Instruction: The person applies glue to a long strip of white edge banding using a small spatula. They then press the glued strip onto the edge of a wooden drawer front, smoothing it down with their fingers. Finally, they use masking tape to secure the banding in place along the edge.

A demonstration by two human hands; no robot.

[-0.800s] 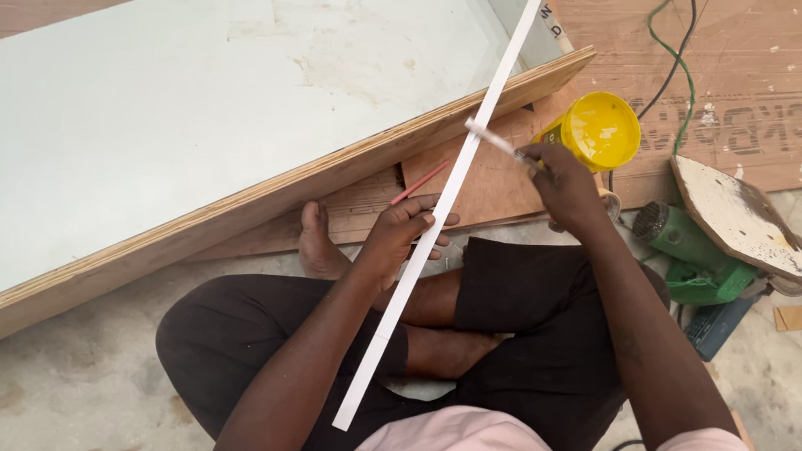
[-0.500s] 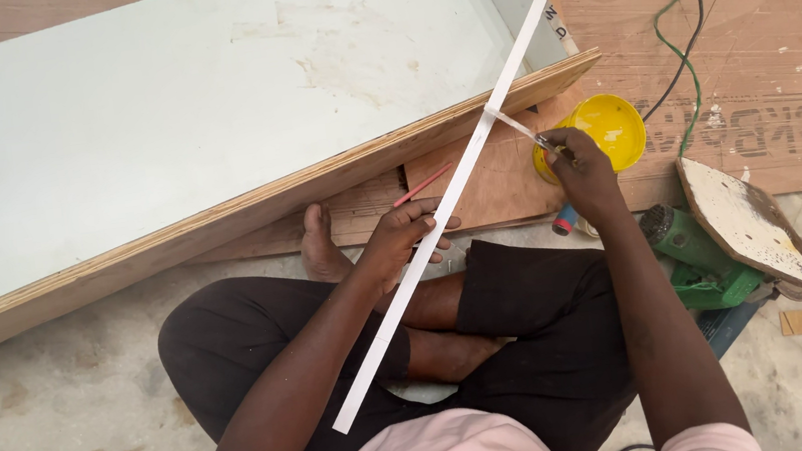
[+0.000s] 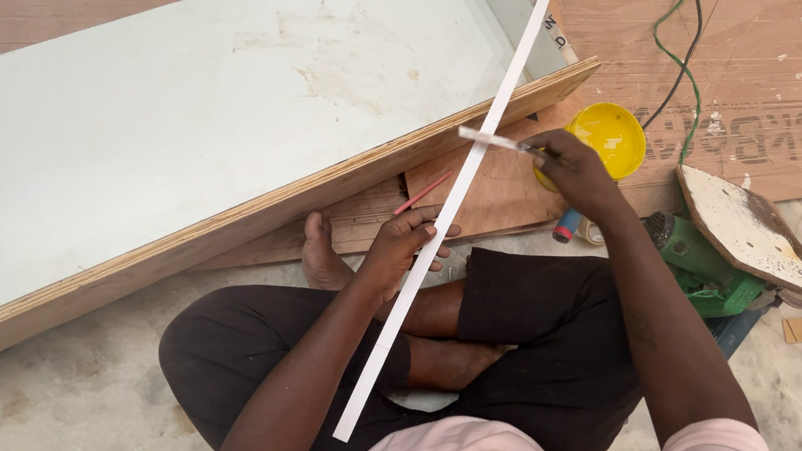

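So the whole thing hinged on how the white strip (image 3: 448,200) ran relative to the two hands. It was a long thin band, and its long axis went from about 7 o'clock, low over the person's lap, up to about 1 o'clock, where it ran out the top of the frame past the corner of the big white panel (image 3: 207,117).

The left hand (image 3: 403,245) sat under the middle-lower part of the strip, fingers loosely curled around it and holding it up off the crossed legs. The right hand (image 3: 571,171) was off at roughly 3 o'clock from the strip, closed in a narrow pinch on a small brush (image 3: 497,140). The pale end of the brush pointed toward 10 o'clock and reached right onto the strip, touching or just over it as far as I could tell.

So the left hand was the one actually on the strip, and the right hand was a bit apart, connected only through the brush.

Just behind the right hand, at its 2 o'clock, was a yellow bowl (image 3: 612,136) on the plywood floor sheet (image 3: 765,63). A thin red pencil (image 3: 422,193) lay just at 12 o'clock of the left hand, near the plywood edge of the panel.
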